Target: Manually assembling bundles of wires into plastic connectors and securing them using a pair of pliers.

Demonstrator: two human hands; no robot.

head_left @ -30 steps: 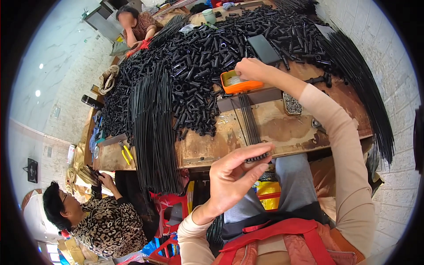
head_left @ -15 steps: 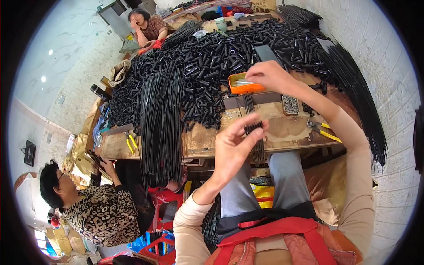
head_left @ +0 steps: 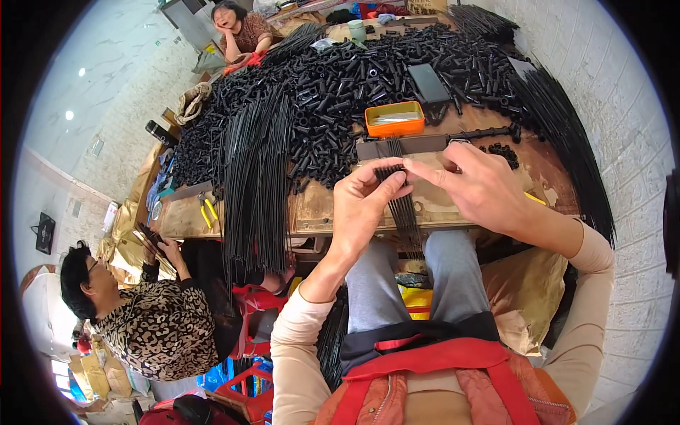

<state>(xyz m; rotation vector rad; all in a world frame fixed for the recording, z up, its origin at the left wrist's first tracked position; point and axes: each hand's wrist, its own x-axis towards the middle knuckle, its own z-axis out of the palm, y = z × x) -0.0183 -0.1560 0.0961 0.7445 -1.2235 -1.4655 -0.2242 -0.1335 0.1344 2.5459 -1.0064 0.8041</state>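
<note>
Pinching row of black pieces [head_left: 389, 172] with left hand [head_left: 359, 205]; right hand [head_left: 486, 190] at row's edge, hold unclear.

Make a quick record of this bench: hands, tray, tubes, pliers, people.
Left hand: grip closed around black rods
Right hand: index fingertip at the rods; holding unclear
Tray: orange, pale strips inside
Tubes: black, heaped behind and left of the tray
Pliers: yellow-handled, on the bench, left of hands
People: a person at left, another person across the bench

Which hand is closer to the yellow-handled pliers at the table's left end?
Left. The left hand is right of the pliers, beyond the thick rod bundle; the right hand is farther right.
</note>
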